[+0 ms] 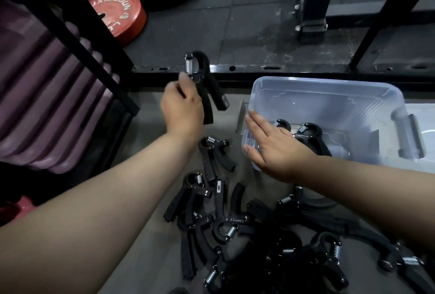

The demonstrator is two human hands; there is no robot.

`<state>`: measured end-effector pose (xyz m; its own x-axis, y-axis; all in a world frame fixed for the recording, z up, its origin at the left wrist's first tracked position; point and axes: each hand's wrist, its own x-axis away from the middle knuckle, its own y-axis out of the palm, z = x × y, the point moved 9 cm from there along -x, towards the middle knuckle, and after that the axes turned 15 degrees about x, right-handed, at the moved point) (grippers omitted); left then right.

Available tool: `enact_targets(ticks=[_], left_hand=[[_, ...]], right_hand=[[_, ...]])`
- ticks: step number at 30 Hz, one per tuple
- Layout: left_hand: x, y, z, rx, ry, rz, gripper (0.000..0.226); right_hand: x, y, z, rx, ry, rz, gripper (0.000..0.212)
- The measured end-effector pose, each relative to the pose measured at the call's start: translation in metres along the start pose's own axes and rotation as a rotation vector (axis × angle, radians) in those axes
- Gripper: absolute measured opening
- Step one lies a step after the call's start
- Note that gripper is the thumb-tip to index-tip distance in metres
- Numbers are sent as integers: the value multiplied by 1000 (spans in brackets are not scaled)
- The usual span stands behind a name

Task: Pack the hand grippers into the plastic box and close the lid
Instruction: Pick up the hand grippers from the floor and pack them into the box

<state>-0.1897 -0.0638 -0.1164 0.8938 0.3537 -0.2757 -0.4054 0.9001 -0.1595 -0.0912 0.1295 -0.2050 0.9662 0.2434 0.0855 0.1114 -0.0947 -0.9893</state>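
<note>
At the far left of the frame purple mats (47, 105) lie stacked, out of the way; left of centre the left hand (182, 107) curls round a black hand gripper (204, 81), raised, probably bound for the box; below, more hand grippers (235, 223) lie heaped within reach; right of centre the right hand (280, 150) lies flat, fingers straight, over the plastic box (329, 95) near its corner, seemingly steadying it; two grippers (303, 133) sit inside; what may be the lid (423, 128) lies at the far right.

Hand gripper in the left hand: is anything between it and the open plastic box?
Only the right hand, lying flat with straight fingers over the near-left corner of the plastic box. The rest of the opening is uncovered, so the hand gripper held by the left hand can go in.
</note>
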Motion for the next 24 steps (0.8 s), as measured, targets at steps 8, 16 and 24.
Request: enact_targets(ticks=[8, 16, 24], left_hand=[[3, 36, 8, 325, -259, -65, 42], [47, 91, -7, 215, -473, -342, 44], [77, 132, -1, -274, -62, -633, 34]], right_hand=[[-1, -4, 9, -277, 29, 17, 71], [1, -44, 55, -866, 228, 171, 41], [13, -10, 118, -593, 542, 95, 24]])
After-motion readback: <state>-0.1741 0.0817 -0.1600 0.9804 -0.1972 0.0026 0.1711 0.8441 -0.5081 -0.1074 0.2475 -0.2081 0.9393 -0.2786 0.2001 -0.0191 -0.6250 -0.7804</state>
